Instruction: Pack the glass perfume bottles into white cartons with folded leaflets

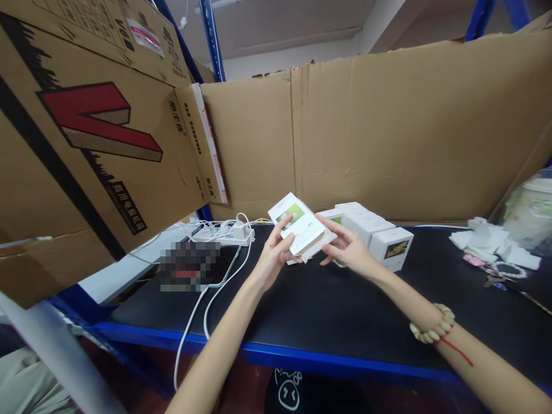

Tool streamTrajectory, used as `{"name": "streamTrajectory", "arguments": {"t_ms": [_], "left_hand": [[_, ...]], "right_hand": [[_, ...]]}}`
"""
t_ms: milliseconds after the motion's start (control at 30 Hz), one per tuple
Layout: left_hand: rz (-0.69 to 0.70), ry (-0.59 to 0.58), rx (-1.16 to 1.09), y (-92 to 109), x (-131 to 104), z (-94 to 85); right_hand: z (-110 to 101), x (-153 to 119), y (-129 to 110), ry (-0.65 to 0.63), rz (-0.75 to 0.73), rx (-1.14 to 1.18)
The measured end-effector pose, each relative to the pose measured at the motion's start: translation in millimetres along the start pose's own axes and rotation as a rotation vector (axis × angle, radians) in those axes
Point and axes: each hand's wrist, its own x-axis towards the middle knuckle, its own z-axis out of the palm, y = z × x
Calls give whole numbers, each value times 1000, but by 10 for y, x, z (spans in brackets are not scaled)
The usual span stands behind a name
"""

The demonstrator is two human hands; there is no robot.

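A small white box (304, 227) with a green picture is held up, tilted, above the black table. My left hand (273, 251) grips its left side, with fingers on the printed face. My right hand (345, 246) is at its right side, thumb and fingers around a white piece (323, 244) at the box's lower right end; whether that piece is a flap or something separate is unclear. Behind my right hand stand several white boxes (391, 246), partly hidden by it.
A power strip (235, 234) with white cables and a device with a blurred screen (224, 265) lie left. Crumpled tissues (495, 244), keys (494, 279) and a plastic bag (532, 213) are right. Cardboard walls (388, 132) rise behind the table (328, 310).
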Motion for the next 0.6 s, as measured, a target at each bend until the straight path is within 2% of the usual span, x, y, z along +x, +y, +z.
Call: {"name": "streamTrajectory", "arguments": {"t_ms": [67,133,300,600], "left_hand": [[-14,-41,13,0,-10,-3],[1,-32,47,-18,-9,1],[34,11,128,-72,4,9],[0,23,111,-93,-6,30]], "right_hand": [[35,-10,9,77,15,-12],[67,-20,17,104,34,-7],[93,-30,19,91,86,49],[64,-31,-44,116,160,63]]}}
